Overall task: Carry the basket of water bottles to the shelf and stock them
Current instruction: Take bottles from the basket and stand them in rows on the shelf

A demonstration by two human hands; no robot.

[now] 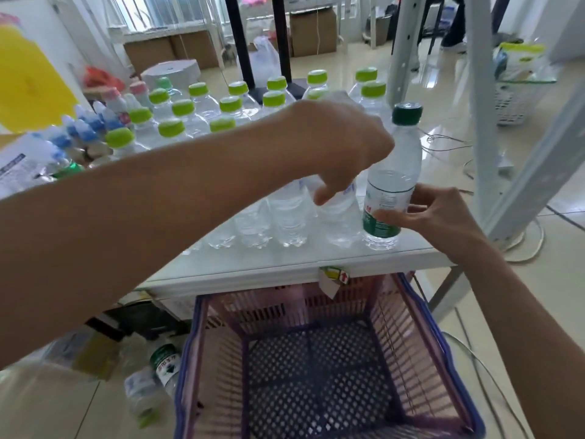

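Water bottles (253,226) crowd the white shelf (253,270) in rows from its front edge to the back, most with lime-green caps. The dark-capped bottle (392,182) stands upright at the front right corner, a green label low on its clear, ribbed body. The right hand (440,213) pinches it around the label, probably to steady it so near the edge. The left hand (342,144) reaches across and curls over the top of the clear bottle (338,217) just beside it (its cap is hidden under the palm), apparently to close up the row. Below the shelf's front edge the pink basket (421,337) sits on the floor with nothing in it, so stocking looks nearly done. A loose bottle (164,365) lies on the floor to its left.
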